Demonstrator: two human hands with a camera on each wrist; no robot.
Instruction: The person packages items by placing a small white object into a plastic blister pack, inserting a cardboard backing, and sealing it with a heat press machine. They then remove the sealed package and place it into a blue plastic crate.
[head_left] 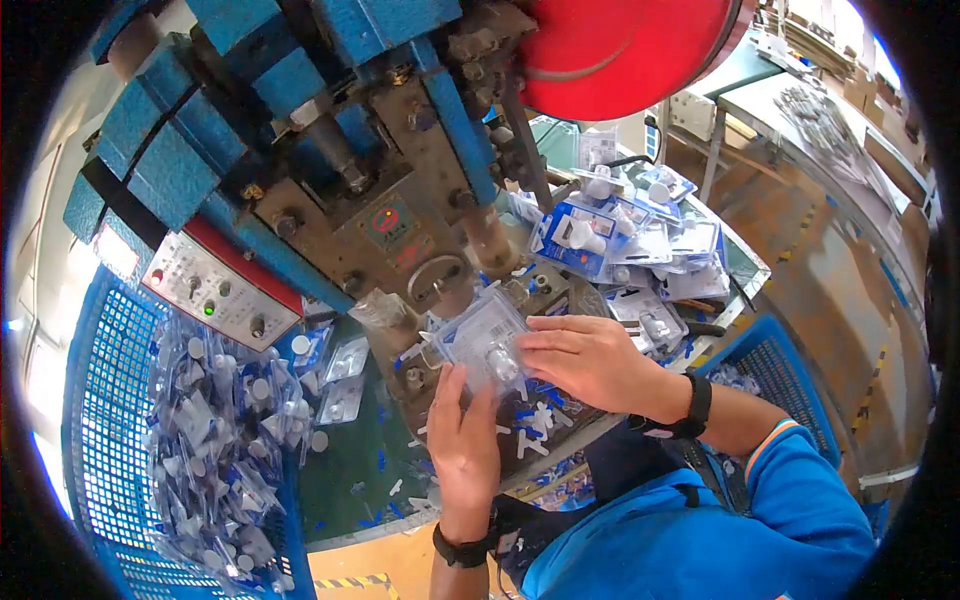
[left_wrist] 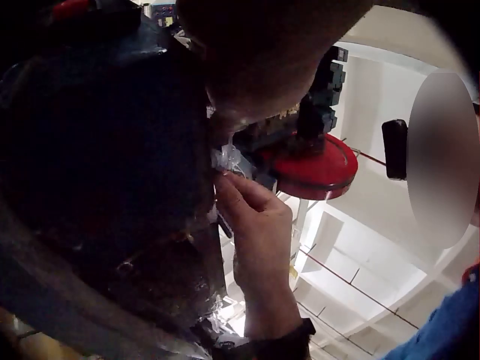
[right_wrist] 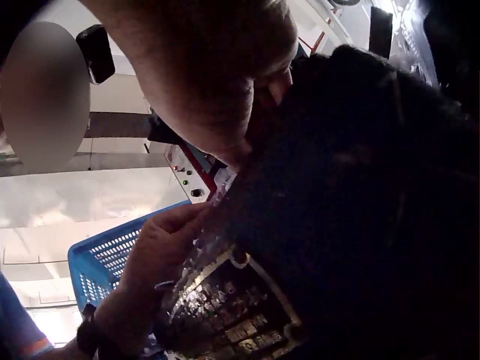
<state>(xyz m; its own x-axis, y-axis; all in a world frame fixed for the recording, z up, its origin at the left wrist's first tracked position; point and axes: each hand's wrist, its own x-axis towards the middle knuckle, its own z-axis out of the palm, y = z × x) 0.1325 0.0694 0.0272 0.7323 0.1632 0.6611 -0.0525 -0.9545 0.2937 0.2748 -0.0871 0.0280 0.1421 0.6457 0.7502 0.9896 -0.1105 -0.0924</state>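
Note:
A clear plastic blister pack (head_left: 478,335) with a printed card lies tilted at the front of the blue press, just under its metal head (head_left: 440,285). My left hand (head_left: 465,435) holds the pack's near edge, fingers pointing up toward the machine. From the right, my right hand (head_left: 595,362) pinches the opposite side between thumb and fingers. The left wrist view shows that right hand (left_wrist: 259,221) with its fingertips together on the clear plastic. In the right wrist view the left hand (right_wrist: 161,244) is bent at the pack's edge, its fingertips partly hidden.
White and blue plastic scraps (head_left: 540,420) litter the press bed. A pile of blister packs (head_left: 630,235) lies to the right. A blue basket (head_left: 105,400) full of packs stands at left, beside a control box (head_left: 220,290). A red wheel cover (head_left: 630,50) juts out above.

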